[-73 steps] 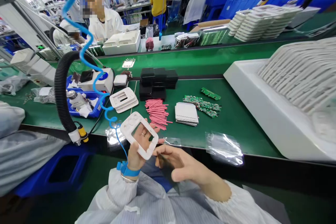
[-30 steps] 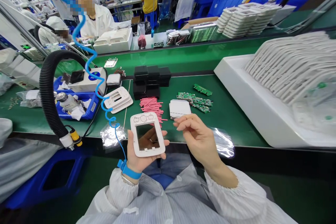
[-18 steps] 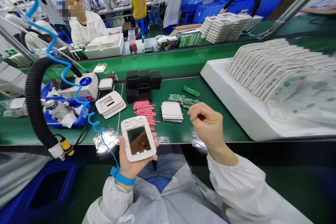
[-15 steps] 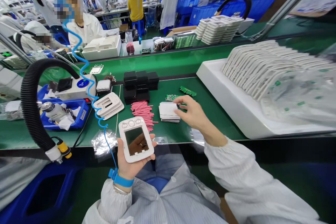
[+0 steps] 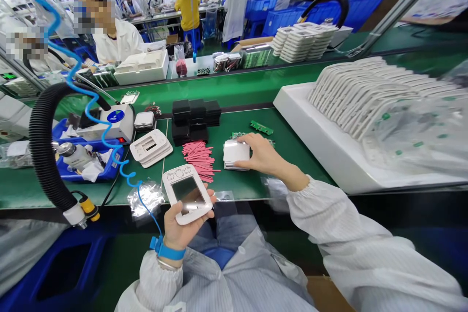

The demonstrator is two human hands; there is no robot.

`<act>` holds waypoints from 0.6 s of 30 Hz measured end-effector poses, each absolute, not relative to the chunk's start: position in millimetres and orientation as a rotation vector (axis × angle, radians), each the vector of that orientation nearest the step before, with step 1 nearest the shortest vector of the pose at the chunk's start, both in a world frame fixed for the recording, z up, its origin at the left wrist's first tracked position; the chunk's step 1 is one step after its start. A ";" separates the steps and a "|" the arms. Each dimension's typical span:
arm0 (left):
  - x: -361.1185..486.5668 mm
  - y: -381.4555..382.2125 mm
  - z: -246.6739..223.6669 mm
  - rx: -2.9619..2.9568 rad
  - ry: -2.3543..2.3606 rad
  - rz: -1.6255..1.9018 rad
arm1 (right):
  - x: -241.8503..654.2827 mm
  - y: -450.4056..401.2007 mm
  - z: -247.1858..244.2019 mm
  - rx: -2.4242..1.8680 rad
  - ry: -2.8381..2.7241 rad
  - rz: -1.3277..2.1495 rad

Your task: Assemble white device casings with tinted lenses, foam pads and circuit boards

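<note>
My left hand holds a white plastic device housing with a dark screen window and round button openings, its thumb lying over the lower left edge. A blue strap circles that wrist. With fingers and thumb, my right hand grips a flat white square panel by its right side, at the top of a small stack. Behind the right fingers lie green circuit boards, some partly hidden. Pink strips form a loose pile between the hands.
Black square parts are stacked at the back. White covers lie left, near a blue tray and a black flexible hose. A foam box of white housings stands right. A coiled blue cord runs to my left wrist.
My right hand has closed on the top white panel, which is now slightly raised and tilted. My left thumb has moved onto the housing's front. The blue cord has swung left.
</note>
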State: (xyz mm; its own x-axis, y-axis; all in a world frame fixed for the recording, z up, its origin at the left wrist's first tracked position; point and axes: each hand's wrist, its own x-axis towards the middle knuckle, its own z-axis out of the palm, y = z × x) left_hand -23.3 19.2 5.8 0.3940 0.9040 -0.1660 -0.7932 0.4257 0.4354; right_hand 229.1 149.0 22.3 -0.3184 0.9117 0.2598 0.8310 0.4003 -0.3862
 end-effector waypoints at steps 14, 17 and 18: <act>-7.1 15.2 -2.3 0.159 0.578 1.192 | 151.2 56.8 39.0 -0.820 -2.199 0.621; -8.8 12.6 -0.1 0.172 0.630 1.188 | 143.3 51.8 33.9 -0.844 -2.199 0.524; -9.2 11.9 0.5 0.183 0.663 1.185 | 141.9 50.8 33.6 -0.851 -2.214 0.472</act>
State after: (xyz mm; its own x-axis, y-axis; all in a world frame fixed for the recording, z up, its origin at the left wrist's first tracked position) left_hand -9.2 11.9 0.5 0.2139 0.8994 -0.3813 -0.7957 0.3868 0.4661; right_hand 141.9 50.8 33.6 -0.5334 0.6926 0.4855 0.4344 0.7168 -0.5454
